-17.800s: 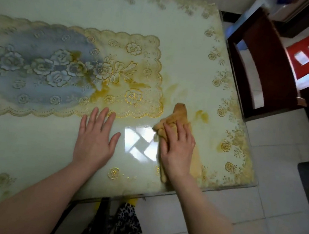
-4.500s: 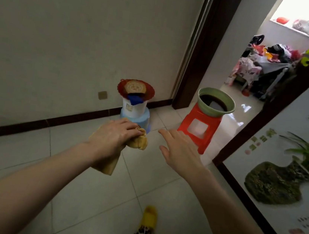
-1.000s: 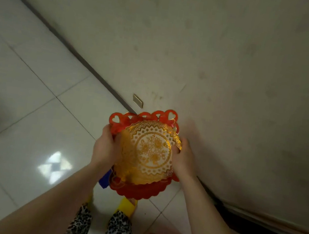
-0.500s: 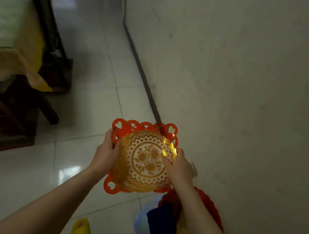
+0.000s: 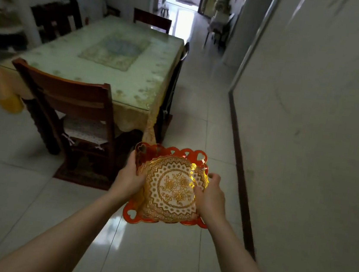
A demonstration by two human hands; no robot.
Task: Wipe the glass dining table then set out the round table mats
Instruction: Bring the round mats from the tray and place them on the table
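Two bare forearms reach forward from the lower edge of the view, and both hands carry one load above the pale tiled floor (image 5: 32, 185). The left hand (image 5: 128, 180) is closed on the left rim of a red tray (image 5: 173, 152), which has a scalloped edge with heart-shaped cut-outs. The right hand (image 5: 211, 195) is closed on the tray's right side, its thumb pressing down on the round table mats (image 5: 173, 187) that lie in the tray. The top mat is gold with a floral centre and a lace-like border; further gold edges show beneath it, but how many mats are stacked cannot be told. The tray tilts slightly toward the camera. Beyond the hands and to the left stands a dark wooden chair (image 5: 69, 102) with a cushioned seat, pushed against the near end of the dining table. The glass tabletop (image 5: 135, 80) covers a pale green and yellow cloth with a patterned centre panel, and the cloth's hem hangs over the near corner. The tray is well apart from the tabletop. More dark chairs stand at the far and left sides. A plain wall (image 5: 321, 130) with a dark skirting runs along the right, and a bright doorway shows at the far end.
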